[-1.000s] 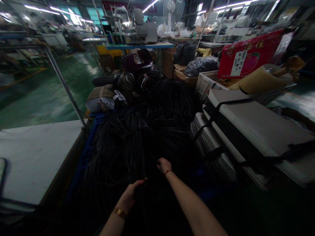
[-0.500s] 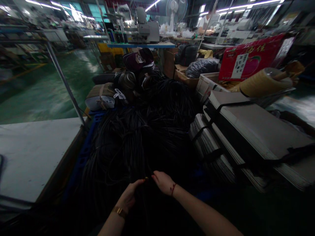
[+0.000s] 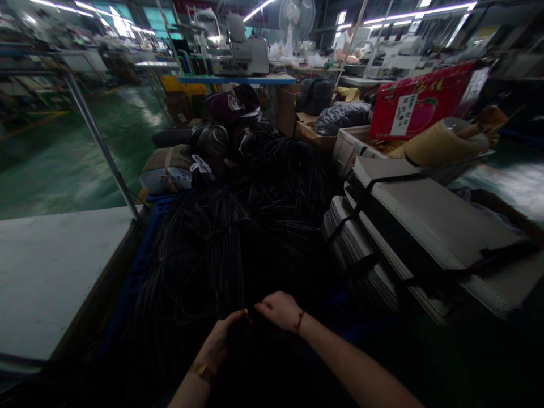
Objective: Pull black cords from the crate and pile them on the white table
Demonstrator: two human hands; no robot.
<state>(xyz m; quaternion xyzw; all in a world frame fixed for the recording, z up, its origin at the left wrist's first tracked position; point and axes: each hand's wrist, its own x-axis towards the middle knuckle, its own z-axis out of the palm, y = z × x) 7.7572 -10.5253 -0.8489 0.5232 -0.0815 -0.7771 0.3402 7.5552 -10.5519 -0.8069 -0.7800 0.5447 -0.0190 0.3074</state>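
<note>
My left hand (image 3: 223, 334), with a gold watch at the wrist, is closed at the bottom centre; a tiny yellowish spot shows at its fingertips. Just right of it, my right hand (image 3: 278, 310), wearing a red bracelet, has its fingers curled together. What either hand pinches is too dark and small to make out. Beneath and beyond both hands lies a large heap of black cords (image 3: 225, 243), partly bundled, on a blue pallet (image 3: 142, 255).
Strapped stacks of grey boards (image 3: 442, 209) stand at the right, with a white crate (image 3: 346, 148) and a red box (image 3: 419, 107) behind. Rolled fabric (image 3: 165, 170) lies at the heap's far left. A metal pole (image 3: 100, 144) rises beside a white tabletop (image 3: 55, 272).
The view has shifted slightly, so the surroundings sit further left. My hands remain close together, with my right hand turned slightly more knuckles-up.
</note>
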